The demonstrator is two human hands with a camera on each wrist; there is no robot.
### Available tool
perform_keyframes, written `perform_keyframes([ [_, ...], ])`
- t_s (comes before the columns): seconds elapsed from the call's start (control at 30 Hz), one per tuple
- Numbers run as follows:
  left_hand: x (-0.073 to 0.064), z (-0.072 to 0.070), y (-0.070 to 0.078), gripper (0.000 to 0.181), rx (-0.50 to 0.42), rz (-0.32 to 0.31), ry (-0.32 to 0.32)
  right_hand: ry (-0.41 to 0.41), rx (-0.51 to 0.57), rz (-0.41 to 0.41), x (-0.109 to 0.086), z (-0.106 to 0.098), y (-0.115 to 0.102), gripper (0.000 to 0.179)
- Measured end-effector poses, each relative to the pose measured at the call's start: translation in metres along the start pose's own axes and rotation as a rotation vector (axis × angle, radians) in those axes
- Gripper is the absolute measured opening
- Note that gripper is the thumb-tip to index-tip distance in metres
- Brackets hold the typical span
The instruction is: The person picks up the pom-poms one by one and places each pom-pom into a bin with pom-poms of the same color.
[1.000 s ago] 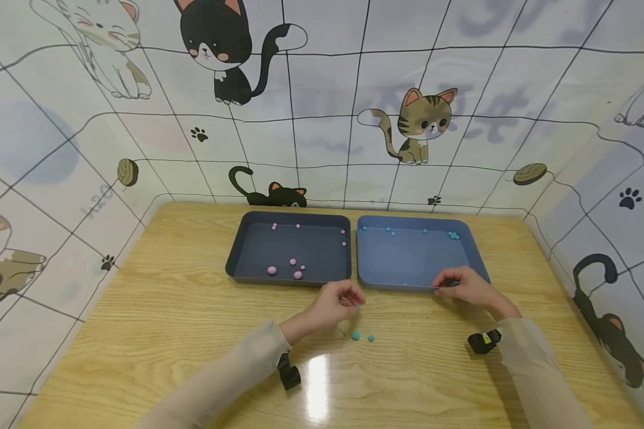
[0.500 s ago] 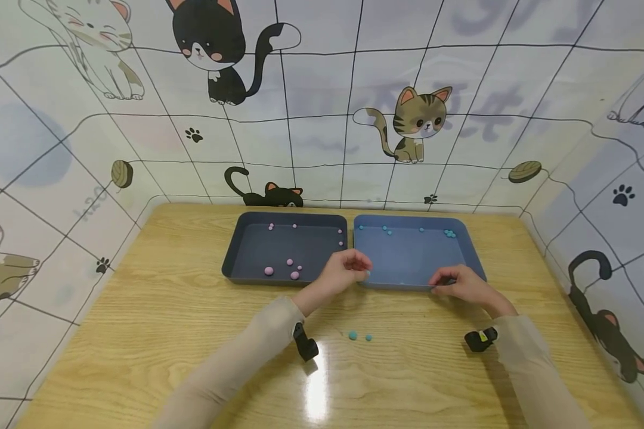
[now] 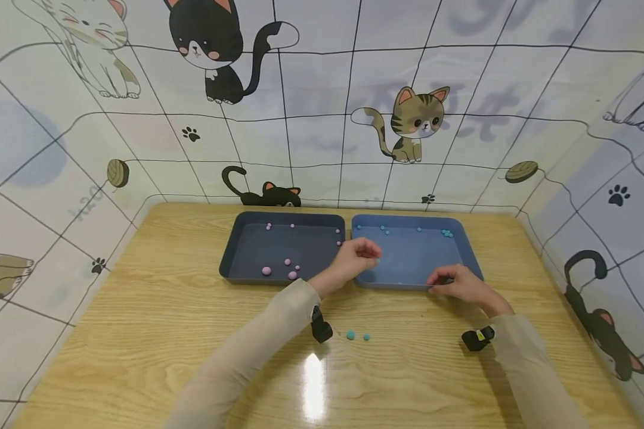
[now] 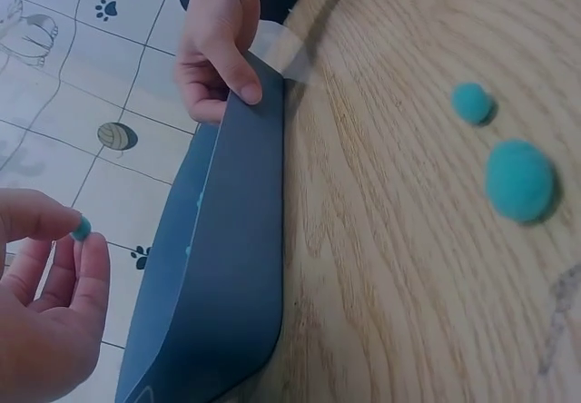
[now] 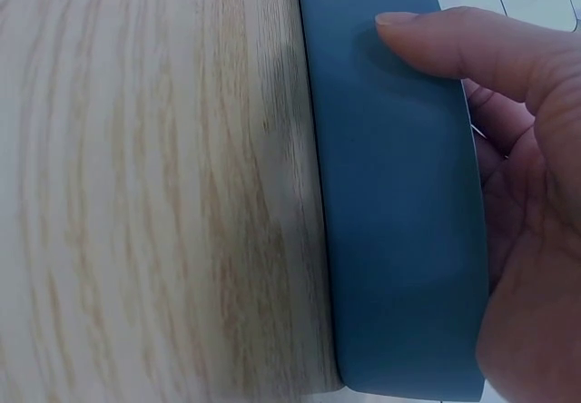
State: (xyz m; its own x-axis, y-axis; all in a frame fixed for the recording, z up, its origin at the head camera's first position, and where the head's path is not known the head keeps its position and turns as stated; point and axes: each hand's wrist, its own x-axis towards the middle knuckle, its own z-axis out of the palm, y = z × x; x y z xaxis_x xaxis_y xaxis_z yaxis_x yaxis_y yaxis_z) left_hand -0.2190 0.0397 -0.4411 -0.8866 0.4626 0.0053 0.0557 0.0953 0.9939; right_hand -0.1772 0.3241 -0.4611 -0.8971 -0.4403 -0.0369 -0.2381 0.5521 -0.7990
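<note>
Fingertips of a person's left hand (image 3: pixel 351 262) pinch a small teal ball (image 4: pixel 82 229), shown at the far left of the left wrist view; a second ago, the hand was lower in the head frame, over the wood in front of the trays. Now it reaches over the near left part of a blue tray (image 3: pixel 413 253), right of centre in the head view. The ball sits between the very tips of the fingers, above the tray.

The right hand (image 3: pixel 464 284) grips the tray's near wall toward its right end, as it did a second earlier, thumb flat on the outer face and the other fingers behind the wall, partly hidden.

Along the tray's far side lie more teal balls (image 3: pixel 448 233), several clustered at upper right. Just beside it, left of centre, a dark tray (image 3: pixel 295 244) contains pink balls (image 3: pixel 266 271), two larger ones near its front edge.

Below the trays, a larger teal ball (image 3: pixel 350 335) and a smaller teal ball (image 3: pixel 367 337) rest near each other on the wooden table (image 3: pixel 139 316), unmoved over the second. A cat-print backdrop (image 3: pixel 311 143) fills the upper frame.
</note>
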Motion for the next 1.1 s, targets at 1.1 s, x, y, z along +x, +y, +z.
perform_keyframes([
  [1.1,0.051,0.032,0.013,0.013,0.057,-0.013,0.083,0.008,0.005,-0.012,0.002,0.000,0.003,0.006],
])
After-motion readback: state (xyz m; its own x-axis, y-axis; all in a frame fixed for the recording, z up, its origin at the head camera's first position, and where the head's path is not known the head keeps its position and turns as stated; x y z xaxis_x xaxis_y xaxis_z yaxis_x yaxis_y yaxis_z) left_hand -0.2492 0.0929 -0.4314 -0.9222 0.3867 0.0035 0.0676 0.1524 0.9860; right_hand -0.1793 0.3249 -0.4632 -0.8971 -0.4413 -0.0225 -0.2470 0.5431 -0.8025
